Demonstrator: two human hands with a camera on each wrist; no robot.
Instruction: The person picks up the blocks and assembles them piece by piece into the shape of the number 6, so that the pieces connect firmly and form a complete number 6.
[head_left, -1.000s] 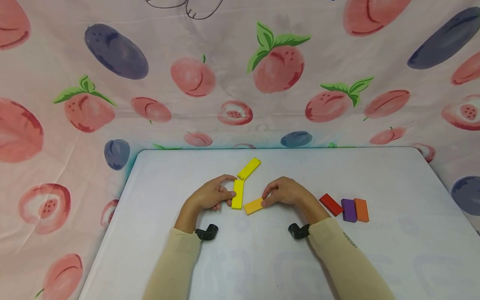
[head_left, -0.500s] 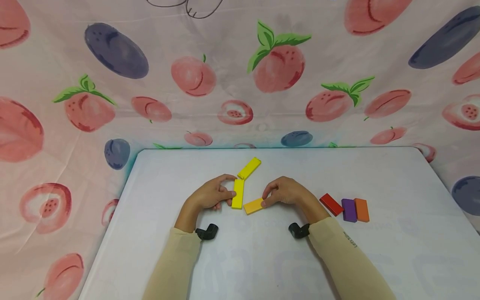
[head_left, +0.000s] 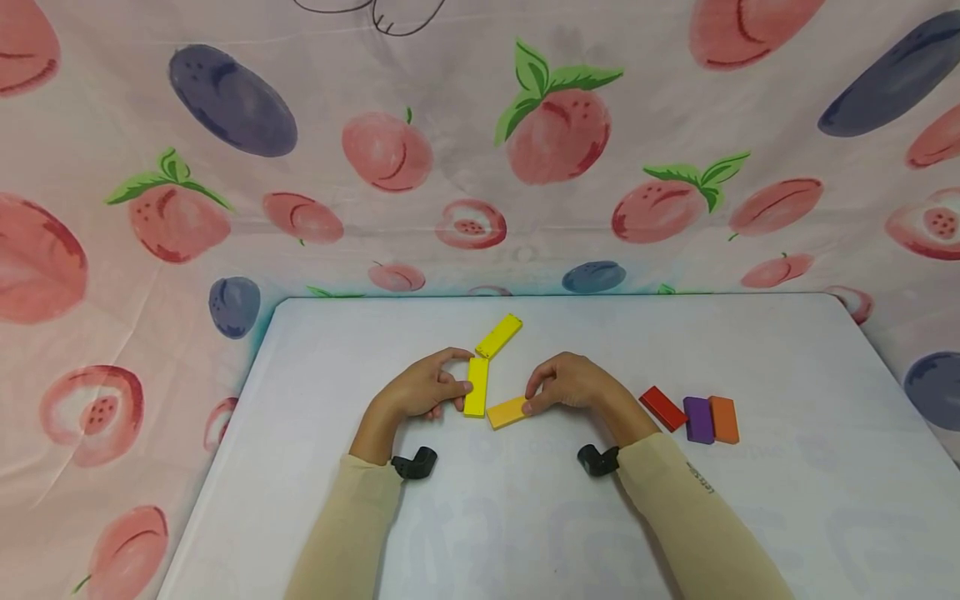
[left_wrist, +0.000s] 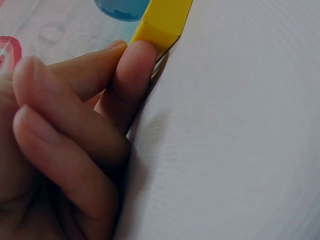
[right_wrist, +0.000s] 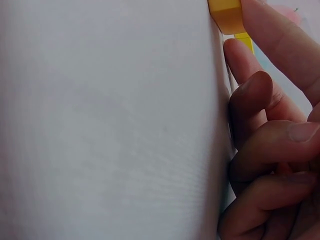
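Near the middle of the white table, my left hand point(head_left: 422, 388) holds a bright yellow domino-like block point(head_left: 476, 387). Its thumb lies on the block's left edge, and the index fingertip is at the far corner. In the left wrist view, fingertips touch the end of that yellow block point(left_wrist: 162, 25). My right hand point(head_left: 573, 383) pinches the right end of an amber-yellow block point(head_left: 505, 413), which lies slanted just right of the yellow one, a small gap between them. The right wrist view shows only the amber-yellow block's end point(right_wrist: 226, 17). Another yellow block point(head_left: 498, 337) angles away beyond the first, their ends nearly touching.
To the right of my right wrist lie a red block point(head_left: 663, 408), a purple block point(head_left: 699, 420) and an orange block point(head_left: 724, 419), close together. Behind the white table point(head_left: 525, 533) hangs a fruit-print cloth point(head_left: 480, 158).
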